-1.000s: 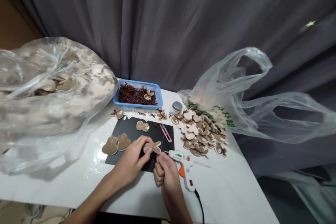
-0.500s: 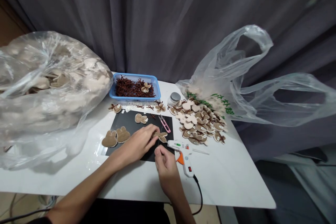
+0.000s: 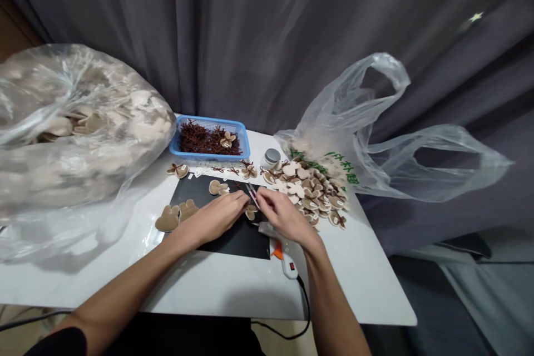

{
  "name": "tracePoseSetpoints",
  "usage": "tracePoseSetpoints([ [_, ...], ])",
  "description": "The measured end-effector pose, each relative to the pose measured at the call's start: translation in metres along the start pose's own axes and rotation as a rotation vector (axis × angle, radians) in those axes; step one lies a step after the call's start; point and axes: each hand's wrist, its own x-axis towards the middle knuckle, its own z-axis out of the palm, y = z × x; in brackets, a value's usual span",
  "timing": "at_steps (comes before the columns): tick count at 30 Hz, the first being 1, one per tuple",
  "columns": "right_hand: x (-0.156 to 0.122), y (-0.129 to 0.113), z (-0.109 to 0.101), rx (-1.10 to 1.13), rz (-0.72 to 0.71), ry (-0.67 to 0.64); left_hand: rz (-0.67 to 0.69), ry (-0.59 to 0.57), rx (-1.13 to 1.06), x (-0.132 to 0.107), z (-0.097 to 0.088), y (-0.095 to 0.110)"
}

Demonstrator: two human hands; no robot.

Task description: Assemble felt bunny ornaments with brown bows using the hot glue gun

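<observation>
My left hand (image 3: 225,212) is closed, its fingertips pinching the edge of a small brown rabbit-shaped fabric piece (image 3: 251,213) over the black mat (image 3: 227,243). My right hand (image 3: 283,214) has its thumb and fingers closed at the handle of the pink thread snips (image 3: 252,194); the blades point away from me. Below the right hand lies a white glue gun (image 3: 288,264) with an orange trigger, partly covered by the wrist. Another rabbit piece (image 3: 217,187) lies at the mat's far side. Two plain rabbit pieces (image 3: 167,218) are by my left forearm.
A blue basket (image 3: 208,156) holds dark red bows and one rabbit piece. Several finished rabbits (image 3: 312,192) are heaped at right, beside a grey-lidded jar (image 3: 272,156) and a clear carrier bag (image 3: 334,117). A big stuffed plastic bag (image 3: 83,150) fills the left. The glue gun's cord (image 3: 307,303) hangs over the front edge.
My right hand has moved up and forward from beside the glue gun to the thread snips. My left hand stays at the rabbit piece. The whole view has shifted slightly.
</observation>
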Motion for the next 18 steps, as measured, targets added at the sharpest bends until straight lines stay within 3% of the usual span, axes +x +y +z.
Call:
tracePoseSetpoints([
  [9, 0.036, 0.035, -0.014, -0.006, -0.110, 0.109, 0.028, 0.070, -0.058, 0.014, -0.016, -0.001],
  [18, 0.040, 0.056, 0.001, -0.012, -0.134, 0.010, -0.012, 0.154, -0.107, 0.030, -0.044, 0.007],
])
